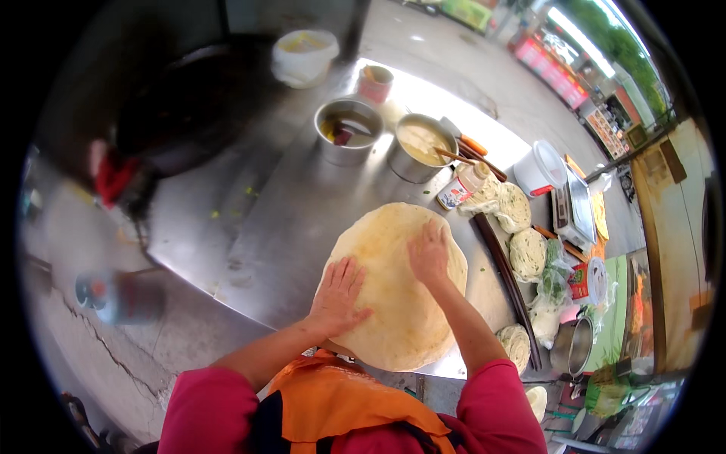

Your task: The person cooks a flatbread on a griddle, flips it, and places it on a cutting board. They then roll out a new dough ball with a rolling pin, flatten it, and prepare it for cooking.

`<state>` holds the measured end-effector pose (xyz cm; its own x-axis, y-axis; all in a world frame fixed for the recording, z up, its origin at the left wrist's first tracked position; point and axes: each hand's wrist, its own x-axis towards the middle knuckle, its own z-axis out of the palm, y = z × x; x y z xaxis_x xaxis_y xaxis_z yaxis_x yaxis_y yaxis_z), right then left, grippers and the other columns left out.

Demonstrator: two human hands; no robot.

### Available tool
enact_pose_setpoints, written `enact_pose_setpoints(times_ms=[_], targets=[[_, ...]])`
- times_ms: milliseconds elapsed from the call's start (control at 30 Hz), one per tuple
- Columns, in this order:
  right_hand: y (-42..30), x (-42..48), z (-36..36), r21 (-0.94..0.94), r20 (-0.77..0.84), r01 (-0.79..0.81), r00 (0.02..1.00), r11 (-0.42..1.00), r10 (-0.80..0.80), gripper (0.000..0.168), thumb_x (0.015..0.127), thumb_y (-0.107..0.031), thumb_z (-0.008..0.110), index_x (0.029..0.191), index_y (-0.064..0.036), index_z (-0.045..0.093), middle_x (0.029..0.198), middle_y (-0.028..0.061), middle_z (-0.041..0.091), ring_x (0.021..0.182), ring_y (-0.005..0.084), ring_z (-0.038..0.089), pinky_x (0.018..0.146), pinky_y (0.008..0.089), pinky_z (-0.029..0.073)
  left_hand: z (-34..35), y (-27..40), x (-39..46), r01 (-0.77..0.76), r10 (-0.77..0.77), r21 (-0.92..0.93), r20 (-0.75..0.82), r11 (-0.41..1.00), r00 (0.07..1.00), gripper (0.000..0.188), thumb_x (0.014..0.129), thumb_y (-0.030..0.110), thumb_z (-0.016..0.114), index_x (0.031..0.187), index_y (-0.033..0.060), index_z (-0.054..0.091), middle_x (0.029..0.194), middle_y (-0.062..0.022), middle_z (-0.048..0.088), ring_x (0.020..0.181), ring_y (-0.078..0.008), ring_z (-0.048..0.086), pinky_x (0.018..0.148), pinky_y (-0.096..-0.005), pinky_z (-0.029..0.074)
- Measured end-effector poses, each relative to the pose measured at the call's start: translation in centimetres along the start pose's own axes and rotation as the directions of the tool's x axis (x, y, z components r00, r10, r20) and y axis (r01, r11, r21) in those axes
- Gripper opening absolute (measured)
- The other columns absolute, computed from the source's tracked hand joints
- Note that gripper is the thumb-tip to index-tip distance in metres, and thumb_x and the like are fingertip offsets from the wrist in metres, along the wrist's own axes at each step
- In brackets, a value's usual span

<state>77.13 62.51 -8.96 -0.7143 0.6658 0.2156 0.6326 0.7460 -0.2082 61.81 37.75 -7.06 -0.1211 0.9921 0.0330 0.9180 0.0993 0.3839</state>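
Observation:
A large round sheet of dough (391, 284) lies flat on the metal worktop (266, 227), its lower edge reaching the front rim near the orange apron. On the left part of the dough my left hand (338, 299) rests palm down with the fingers spread. Flat on its upper right part is my right hand (429, 252), the fingers closer together. Neither hand grips anything. Right of the dough lies a long dark rolling pin (507, 289), and beyond it are coiled dough rounds flecked with green (527, 254).
Behind stand a metal pot of oil (349, 130), a pot of pale batter (421, 144), a bottle (464, 184) and a white tub (306, 59). A scale (573, 210) and empty pot (572, 346) are at right. A large dark pan (193, 113) sits at left.

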Motion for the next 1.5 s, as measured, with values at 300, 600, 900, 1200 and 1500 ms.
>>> enact_pose_setpoints(times_ms=[300, 600, 900, 1200, 1500], targets=[[0.9, 18.6, -5.3, -0.178, 0.103, 0.012, 0.995, 0.984, 0.007, 0.049, 0.093, -0.042, 0.068, 0.118, 0.0, 0.066, 0.128, 0.0217, 0.066, 0.124, 0.0388, 0.059, 0.107, 0.0486, 0.043, -0.2, 0.2, -0.3, 0.0, 0.0, -0.006, 0.021, 1.0, 1.0, 0.092, 0.095, 0.062, 0.055, 0.162, 0.0047, 0.027, 0.167, -0.0254, 0.021, 0.158, -0.0391, 0.011, 0.129, -0.0539, 0.003], [-4.4, 8.3, -3.8, 0.284, -0.105, 0.229, 0.973, 0.931, -0.207, 0.036, 0.092, -0.026, 0.075, 0.119, -0.004, 0.068, 0.122, 0.018, 0.069, 0.119, 0.0367, 0.063, 0.102, 0.0457, 0.049, -0.1, -2.2, -0.5, 0.076, -0.143, -0.219, -0.31, 0.973, 0.94, 0.089, 0.099, 0.053, 0.054, 0.16, -0.0041, 0.023, 0.166, -0.0268, 0.024, 0.157, -0.04, 0.016, 0.127, -0.057, 0.007], [-6.9, 3.5, 3.4, 0.256, -0.095, 0.475, 0.879, 0.842, -0.467, 0.052, 0.093, -0.026, 0.065, 0.14, -0.004, 0.058, 0.146, 0.0192, 0.056, 0.139, 0.0351, 0.05, 0.118, 0.0461, 0.036, -0.1, -8.3, 7.6, -0.101, 0.079, -0.049, -0.333, 0.994, 0.94, 0.077, 0.104, 0.042, 0.051, 0.159, -0.0066, 0.025, 0.166, -0.0235, 0.027, 0.158, -0.0358, 0.018, 0.128, -0.0511, 0.012], [-14.5, -18.6, -3.0, 0.578, 0.342, 0.241, 0.796, 0.78, -0.499, 0.075, 0.1, -0.051, 0.053, 0.156, -0.003, 0.039, 0.164, 0.0213, 0.033, 0.153, 0.0387, 0.027, 0.127, 0.0496, 0.021, 2.1, -1.6, 5.0, -0.191, 0.192, 0.022, -0.12, 0.981, 0.974, 0.081, 0.099, 0.049, 0.055, 0.156, -0.005, 0.033, 0.163, -0.0239, 0.032, 0.155, -0.0361, 0.023, 0.128, -0.0526, 0.012], [0.1, -18.1, -5.4, 0.188, 0.251, 0.113, 0.955, 0.976, -0.159, 0.064, 0.097, -0.032, 0.058, 0.155, -0.008, 0.044, 0.163, 0.0165, 0.039, 0.151, 0.0335, 0.036, 0.126, 0.0487, 0.023, 3.9, 7.6, -1.8, -0.222, 0.221, 0.023, 0.045, 0.975, 0.974, 0.075, 0.098, 0.048, 0.055, 0.157, 0.0037, 0.04, 0.164, -0.017, 0.035, 0.154, -0.0348, 0.025, 0.123, -0.0651, 0.011]])
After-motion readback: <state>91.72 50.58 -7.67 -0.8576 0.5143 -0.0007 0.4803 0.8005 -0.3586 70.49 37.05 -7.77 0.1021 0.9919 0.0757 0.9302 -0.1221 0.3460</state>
